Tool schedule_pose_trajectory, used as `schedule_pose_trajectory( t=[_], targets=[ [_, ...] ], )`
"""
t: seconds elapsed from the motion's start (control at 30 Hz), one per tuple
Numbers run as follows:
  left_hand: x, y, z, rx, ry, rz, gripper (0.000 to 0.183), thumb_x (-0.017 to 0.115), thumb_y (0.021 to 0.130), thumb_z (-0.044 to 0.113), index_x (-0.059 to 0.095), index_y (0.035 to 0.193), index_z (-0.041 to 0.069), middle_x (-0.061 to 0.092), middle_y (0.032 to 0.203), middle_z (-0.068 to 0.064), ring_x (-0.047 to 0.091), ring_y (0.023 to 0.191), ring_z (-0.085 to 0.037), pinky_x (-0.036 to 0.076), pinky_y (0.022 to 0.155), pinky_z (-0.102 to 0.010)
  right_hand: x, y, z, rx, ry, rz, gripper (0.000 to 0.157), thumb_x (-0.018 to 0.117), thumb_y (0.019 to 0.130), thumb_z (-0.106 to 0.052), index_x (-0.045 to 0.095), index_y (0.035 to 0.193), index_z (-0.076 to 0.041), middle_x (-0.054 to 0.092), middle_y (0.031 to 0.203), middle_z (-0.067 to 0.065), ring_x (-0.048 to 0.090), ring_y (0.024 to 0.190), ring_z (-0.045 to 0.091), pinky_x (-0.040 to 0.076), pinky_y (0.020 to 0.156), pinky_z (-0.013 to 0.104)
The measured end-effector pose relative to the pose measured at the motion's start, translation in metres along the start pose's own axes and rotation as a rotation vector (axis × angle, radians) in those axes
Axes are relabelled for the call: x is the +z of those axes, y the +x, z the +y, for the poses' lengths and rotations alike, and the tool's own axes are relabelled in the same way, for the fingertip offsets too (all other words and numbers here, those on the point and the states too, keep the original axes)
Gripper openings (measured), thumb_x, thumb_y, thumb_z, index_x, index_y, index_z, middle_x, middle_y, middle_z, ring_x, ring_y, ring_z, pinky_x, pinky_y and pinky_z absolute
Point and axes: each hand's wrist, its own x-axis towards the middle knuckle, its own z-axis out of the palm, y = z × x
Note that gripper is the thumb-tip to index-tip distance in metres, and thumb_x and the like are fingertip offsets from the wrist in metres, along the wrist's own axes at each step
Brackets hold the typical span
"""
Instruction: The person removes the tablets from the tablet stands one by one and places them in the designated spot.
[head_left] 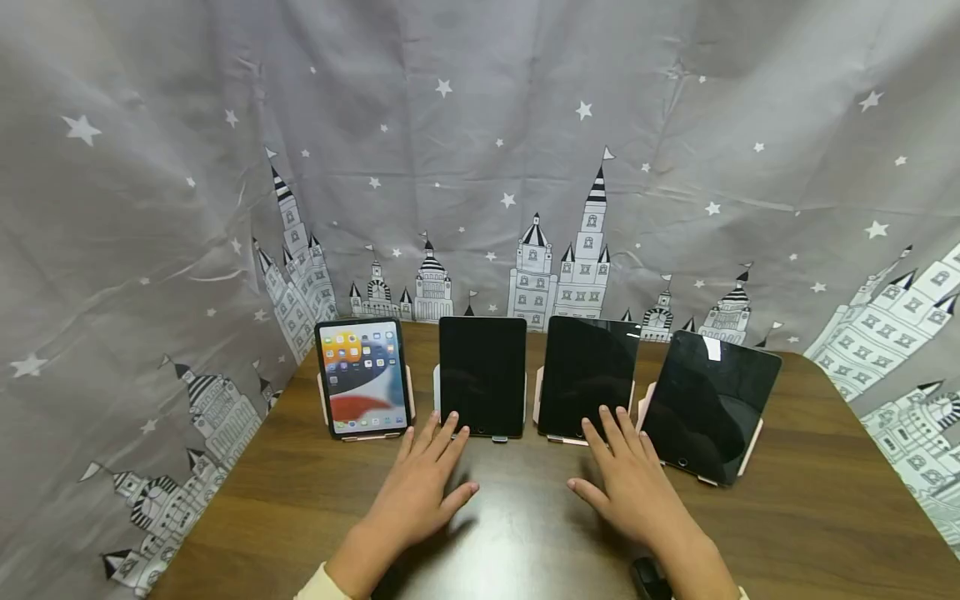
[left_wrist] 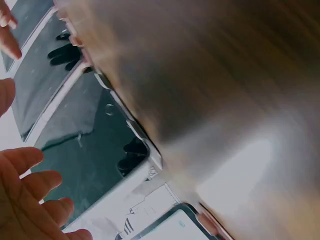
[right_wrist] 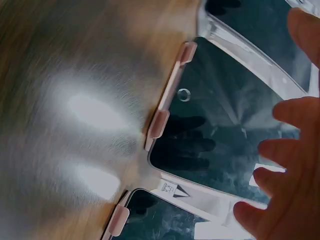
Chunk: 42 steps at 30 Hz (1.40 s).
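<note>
Spreading left hand (head_left: 422, 483) nearest second tablet (head_left: 482, 375) from left, right hand (head_left: 628, 485) nearest third tablet (head_left: 588, 375), gripping nothing, facing both just ahead, with long axes leaning away.

lit tablet (head_left: 363, 373), leftmost | three dark tablets (head_left: 482, 373) | all propped, one row

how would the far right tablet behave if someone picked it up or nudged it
The tablet is likely stiff, being a thin, flat slab. Its glossy front, catching a bright reflection, may feel slippery and could crack if dropped. It appears propped on a stand, so a nudge might slide or tip it.
</note>
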Motion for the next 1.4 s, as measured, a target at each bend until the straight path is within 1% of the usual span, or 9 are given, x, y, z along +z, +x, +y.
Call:
schedule_pose_trajectory(
  t=[0.13,0.27,0.4,0.57,0.77,0.83,1.0,1.23,1.4],
  targets=[
    [-0.007,-0.008,-0.014,0.025,-0.011,0.026,0.071,0.064,0.093,0.049,0.043,0.150,0.011,0.033,0.158,-0.011,0.023,0.146,-0.037,0.022,0.112,-0.064,0.004,0.004,0.006,-0.144,-0.039,0.018,0.077,0.068,0.090,-0.049,0.043,0.149,-0.006,0.030,0.157,0.021,0.021,0.145,0.042,0.028,0.109,0.065],
    [-0.012,-0.011,-0.030,0.094,-0.029,0.090,0.066,0.068,0.092,0.043,0.049,0.146,0.010,0.042,0.153,-0.012,0.029,0.144,-0.037,0.027,0.110,-0.062,0.005,0.011,0.011,-0.282,-0.045,0.056,0.072,0.070,0.090,-0.045,0.048,0.146,-0.005,0.036,0.154,0.020,0.027,0.143,0.041,0.034,0.107,0.061],
    [-0.018,-0.011,-0.047,0.162,-0.025,0.137,0.063,0.071,0.091,0.038,0.052,0.143,0.009,0.047,0.149,-0.014,0.036,0.140,-0.038,0.034,0.107,-0.061,0.006,0.022,0.013,-0.377,-0.041,0.110,0.068,0.072,0.089,-0.041,0.052,0.142,-0.004,0.041,0.151,0.020,0.033,0.141,0.040,0.039,0.103,0.060],
    [-0.028,-0.013,-0.066,0.147,-0.012,0.164,0.059,0.071,0.090,0.036,0.055,0.139,0.007,0.048,0.145,-0.018,0.042,0.134,-0.041,0.036,0.106,-0.060,0.006,0.037,0.009,-0.496,-0.066,0.157,0.065,0.075,0.087,-0.039,0.056,0.138,-0.003,0.047,0.146,0.020,0.040,0.136,0.041,0.044,0.098,0.059],
    [-0.043,-0.009,-0.090,0.087,-0.081,0.226,0.057,0.073,0.089,0.030,0.057,0.137,0.004,0.049,0.143,-0.019,0.045,0.131,-0.038,0.039,0.106,-0.056,0.000,0.062,0.000,-0.619,-0.076,0.162,0.059,0.071,0.090,-0.039,0.059,0.135,-0.003,0.053,0.140,0.019,0.045,0.132,0.038,0.046,0.097,0.055],
    [-0.047,-0.008,-0.097,0.090,-0.110,0.263,0.055,0.074,0.088,0.026,0.058,0.135,0.003,0.049,0.142,-0.019,0.045,0.130,-0.037,0.040,0.105,-0.056,-0.001,0.071,-0.004,-0.645,-0.060,0.152,0.056,0.069,0.091,-0.038,0.059,0.134,-0.003,0.054,0.139,0.019,0.047,0.131,0.037,0.045,0.100,0.053],
    [-0.054,-0.005,-0.108,0.157,-0.141,0.346,0.050,0.075,0.085,0.018,0.060,0.129,0.000,0.054,0.132,-0.022,0.050,0.122,-0.040,0.041,0.101,-0.056,0.003,0.092,-0.014,-0.692,-0.032,0.153,0.050,0.067,0.094,-0.036,0.061,0.132,-0.004,0.056,0.136,0.016,0.051,0.127,0.033,0.046,0.100,0.050],
    [-0.069,-0.003,-0.118,0.115,-0.146,0.322,0.047,0.074,0.086,0.017,0.062,0.128,0.001,0.058,0.120,-0.013,0.054,0.110,-0.031,0.048,0.092,-0.049,0.006,0.117,-0.039,-0.639,0.060,0.199,0.049,0.068,0.094,-0.034,0.061,0.132,-0.004,0.058,0.134,0.014,0.055,0.122,0.028,0.048,0.098,0.046],
    [-0.069,-0.001,-0.127,0.103,-0.165,0.341,0.044,0.074,0.085,0.012,0.063,0.127,0.001,0.059,0.119,-0.015,0.056,0.110,-0.032,0.048,0.093,-0.050,0.003,0.126,-0.060,-0.583,0.178,0.217,0.046,0.069,0.094,-0.030,0.060,0.132,-0.005,0.059,0.132,0.010,0.056,0.121,0.025,0.049,0.097,0.043]
  ],
)
